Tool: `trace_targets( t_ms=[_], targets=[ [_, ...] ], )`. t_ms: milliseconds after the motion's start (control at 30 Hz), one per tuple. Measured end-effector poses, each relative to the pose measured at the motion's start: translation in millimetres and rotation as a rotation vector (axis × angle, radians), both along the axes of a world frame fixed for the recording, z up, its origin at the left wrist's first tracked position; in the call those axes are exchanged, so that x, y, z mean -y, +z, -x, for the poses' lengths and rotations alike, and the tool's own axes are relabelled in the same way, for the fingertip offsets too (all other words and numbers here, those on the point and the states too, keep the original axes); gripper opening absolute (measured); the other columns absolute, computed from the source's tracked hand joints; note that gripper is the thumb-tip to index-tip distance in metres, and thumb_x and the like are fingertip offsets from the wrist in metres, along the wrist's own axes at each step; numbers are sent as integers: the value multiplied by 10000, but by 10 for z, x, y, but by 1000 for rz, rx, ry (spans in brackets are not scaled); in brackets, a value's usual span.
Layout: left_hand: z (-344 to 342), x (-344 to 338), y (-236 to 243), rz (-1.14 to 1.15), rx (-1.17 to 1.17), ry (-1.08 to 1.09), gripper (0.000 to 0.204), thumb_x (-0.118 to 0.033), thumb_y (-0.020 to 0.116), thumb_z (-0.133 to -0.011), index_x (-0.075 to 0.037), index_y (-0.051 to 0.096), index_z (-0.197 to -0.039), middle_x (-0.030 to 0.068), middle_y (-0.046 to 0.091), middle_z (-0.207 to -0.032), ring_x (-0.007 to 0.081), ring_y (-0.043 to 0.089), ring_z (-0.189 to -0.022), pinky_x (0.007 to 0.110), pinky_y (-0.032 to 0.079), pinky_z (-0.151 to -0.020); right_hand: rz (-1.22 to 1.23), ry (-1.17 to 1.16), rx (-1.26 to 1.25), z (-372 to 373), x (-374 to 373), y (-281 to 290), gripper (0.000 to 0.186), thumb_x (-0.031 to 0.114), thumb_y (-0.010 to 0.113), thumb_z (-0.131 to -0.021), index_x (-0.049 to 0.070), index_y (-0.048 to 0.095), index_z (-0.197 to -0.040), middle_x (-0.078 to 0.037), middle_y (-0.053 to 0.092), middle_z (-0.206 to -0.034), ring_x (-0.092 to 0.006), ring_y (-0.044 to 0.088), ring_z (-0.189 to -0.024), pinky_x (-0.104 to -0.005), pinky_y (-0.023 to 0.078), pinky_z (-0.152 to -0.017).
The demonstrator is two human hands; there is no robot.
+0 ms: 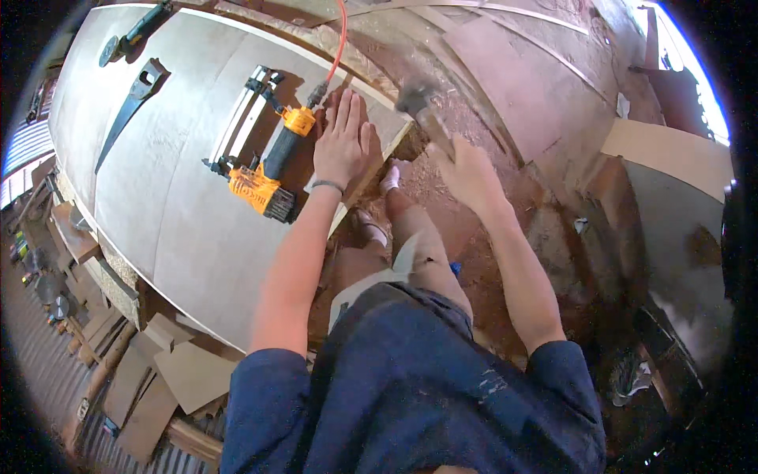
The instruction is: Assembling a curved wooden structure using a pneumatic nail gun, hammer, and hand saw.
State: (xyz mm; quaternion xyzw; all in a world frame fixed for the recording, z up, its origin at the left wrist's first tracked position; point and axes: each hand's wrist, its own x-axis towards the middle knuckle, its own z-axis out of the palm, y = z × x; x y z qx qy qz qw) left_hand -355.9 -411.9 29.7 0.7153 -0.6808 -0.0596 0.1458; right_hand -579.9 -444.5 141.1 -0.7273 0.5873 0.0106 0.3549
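Note:
My left hand (343,144) lies flat on a large pale board (197,229), fingers stretched, close to its right edge. My right hand (471,178) is closed round the wooden handle of a hammer (433,126), held in the air just beyond that edge. The hammer's dark head is smeared by motion. Beside my left hand a yellow and black nail gun (254,189) rests on its side on the board, with an orange-red air hose (341,47) running from it toward the far side.
A handsaw (133,107) and an angle grinder (130,41) lie on the board's far left. Cardboard-like offcuts (193,375) are piled at the lower left. Sheets and long strips (545,55) cover the far right. A curved dark panel (671,213) stands at the right.

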Motion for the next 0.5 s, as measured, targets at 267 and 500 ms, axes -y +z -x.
trace_targets(
  t_ms=[267,500],
  targets=[
    [-17,-9,25,-35,77,22,564,-324,416,-941,-66,313,-1432,97,291,-1502,309,267,-1384,405,275,-1117,-110,209,-101,126,203,-266,466,433,494,-916,-19,525,-1024,-276,626,-806,-443,624,-791,-512,499,-718],
    [37,9,239,7,-44,84,494,-213,522,-885,-42,436,-1340,87,407,-1429,268,379,-1327,341,461,-972,72,230,186,27,394,-236,484,449,458,-927,-7,514,-1079,-263,634,-786,-448,624,-749,-526,503,-700]
  ],
)
